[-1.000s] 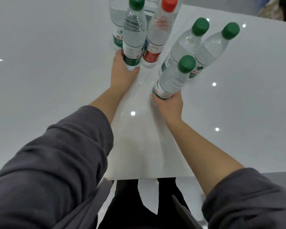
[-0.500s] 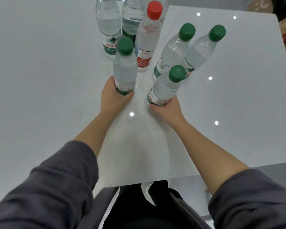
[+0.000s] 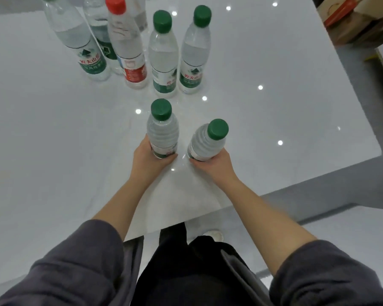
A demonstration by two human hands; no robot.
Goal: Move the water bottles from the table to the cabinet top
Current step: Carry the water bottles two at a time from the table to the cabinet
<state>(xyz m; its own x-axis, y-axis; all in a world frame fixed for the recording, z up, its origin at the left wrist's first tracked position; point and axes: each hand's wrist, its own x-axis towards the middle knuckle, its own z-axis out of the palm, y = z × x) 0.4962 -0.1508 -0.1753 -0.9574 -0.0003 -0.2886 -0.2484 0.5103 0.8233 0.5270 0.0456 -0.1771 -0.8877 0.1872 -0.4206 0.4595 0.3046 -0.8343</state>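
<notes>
One glossy white table [image 3: 274, 111] fills most of what we see, its near edge just in front of our legs. Beyond its far right corner stands a cardboard box [image 3: 352, 23]. The cabinet top is not in view, so we cannot say which way it lies.

On the far side of the table stand the far bottles [image 3: 164, 56], at least five, close together, one of them red-capped [image 3: 128, 47]. Those at the back are partly hidden.

Nearer to us, and apart from that group, are the two we hold. The left bottle [image 3: 163, 133] is upright, cap up, and our left hand [image 3: 149, 159] curls round its lower part from the near left. The right bottle [image 3: 206, 142], just beside it and not touching, leans with its cap toward the far right. Our right hand [image 3: 215, 164] wraps its base from the near side. The hands hide both bases, so we cannot tell whether either bottle is clear of the table.

We judge the carry is about to begin. Each bottle lies directly beyond its own hand and is gripped low, so the move turns on lifting straight up and righting the tilted one. Held so low, the bottles may tip.
</notes>
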